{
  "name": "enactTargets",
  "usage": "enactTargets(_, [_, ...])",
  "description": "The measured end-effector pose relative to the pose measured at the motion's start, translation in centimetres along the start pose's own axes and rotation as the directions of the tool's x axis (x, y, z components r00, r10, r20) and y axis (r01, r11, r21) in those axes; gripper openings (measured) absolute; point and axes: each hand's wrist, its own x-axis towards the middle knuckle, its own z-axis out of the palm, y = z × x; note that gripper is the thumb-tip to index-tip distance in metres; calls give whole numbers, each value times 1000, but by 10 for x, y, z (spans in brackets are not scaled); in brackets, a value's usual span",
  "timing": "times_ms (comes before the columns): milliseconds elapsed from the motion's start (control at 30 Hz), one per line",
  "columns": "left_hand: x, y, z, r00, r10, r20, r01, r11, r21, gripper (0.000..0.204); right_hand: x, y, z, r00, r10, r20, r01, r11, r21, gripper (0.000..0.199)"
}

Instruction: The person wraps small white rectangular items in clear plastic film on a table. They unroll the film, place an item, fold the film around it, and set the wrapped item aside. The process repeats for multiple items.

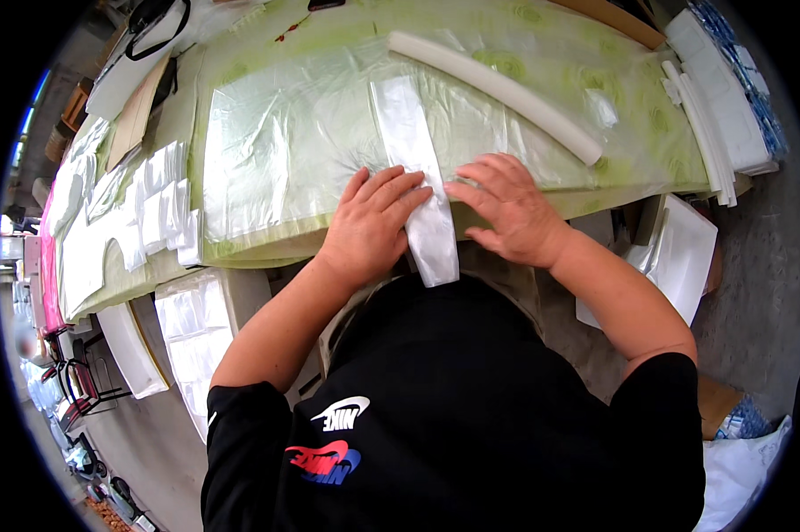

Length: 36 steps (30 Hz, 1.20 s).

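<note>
- Fingers (387, 183) of the left hand (356, 232): extended, slightly spread, palm down; fingertips rest on the white plastic strip (413, 133).
- Right hand (511, 217): fingers loosely curved and parted, thumb apart from them; foremost fingertip just beside the strip's right edge, contact cannot be told.
- Strip position: between the hands, lengthwise over the clear plastic sheet (258, 151), near end projecting past the green-covered table (267, 253).
- Pale roll (498, 93): lies beyond the right hand.

Green-covered table (351, 25) with clear sheet (239, 160), white strip (404, 115)
</note>
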Motion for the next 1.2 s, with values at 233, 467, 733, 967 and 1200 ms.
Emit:
enactTargets(233, [2,-5,1,996,-72,48,76,995,-70,40,21,5,29,991,8,-136,14,987,159,41])
enactTargets(467, [7,-4,3,893,-449,-9,400,804,-441,69,63,2,22,888,444,118,-450,786,425,19])
enactTargets(733, [24,-6,-11,854,-516,58,513,821,-251,78,97,9,20,676,652,344,-729,660,181,28])
enactTargets(967, [33,-21,6,963,-239,128,224,967,121,75,102,6,21,671,678,302,-738,651,179,38])
enactTargets(1200, [18,-6,-3,972,-181,148,166,980,105,73,56,-27,14,711,643,287,-697,587,413,45])
